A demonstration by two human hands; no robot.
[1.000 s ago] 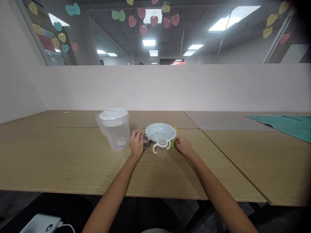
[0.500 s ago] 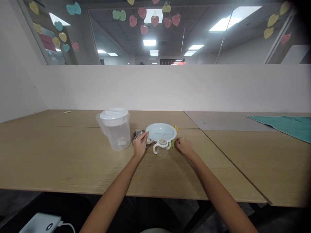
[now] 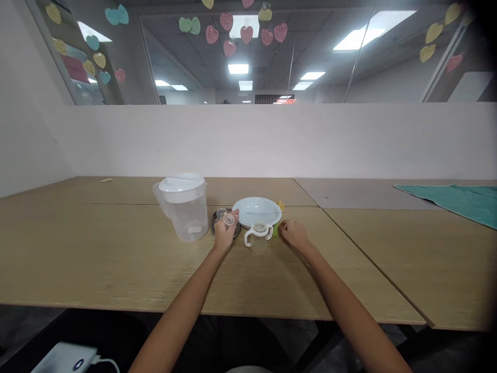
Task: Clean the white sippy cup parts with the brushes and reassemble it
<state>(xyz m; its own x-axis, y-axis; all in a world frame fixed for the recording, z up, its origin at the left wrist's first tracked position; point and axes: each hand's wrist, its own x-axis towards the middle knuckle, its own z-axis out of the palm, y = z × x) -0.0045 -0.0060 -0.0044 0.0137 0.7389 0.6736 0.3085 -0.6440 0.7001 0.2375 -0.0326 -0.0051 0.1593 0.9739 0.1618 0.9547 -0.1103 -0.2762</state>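
My left hand (image 3: 224, 234) is closed on a bottle nipple (image 3: 229, 219), a small round piece with a pale ring, turned toward me above a dark metal dish (image 3: 237, 232). A clear domed cap (image 3: 221, 213) shows just behind the fingers. To the right of that hand, a clear baby bottle (image 3: 259, 242) stands upright and uncapped, with two white handles. My right hand (image 3: 294, 234) rests on the table with curled fingers, beside a green-handled utensil (image 3: 275, 231); whether anything is inside the fingers is hidden.
Behind the bottle sits a white oval plate (image 3: 256, 221), with a yellow tip (image 3: 280, 206) at its right edge. A clear pitcher (image 3: 190, 217) with a white lid stands at the left. A green cloth (image 3: 458, 199) lies far right. The wall (image 3: 248, 140) bounds the table's back.
My left hand has turned over, bringing the nipple's round face up into view and uncovering more of the dish. My right hand and the bottle have stayed in place.
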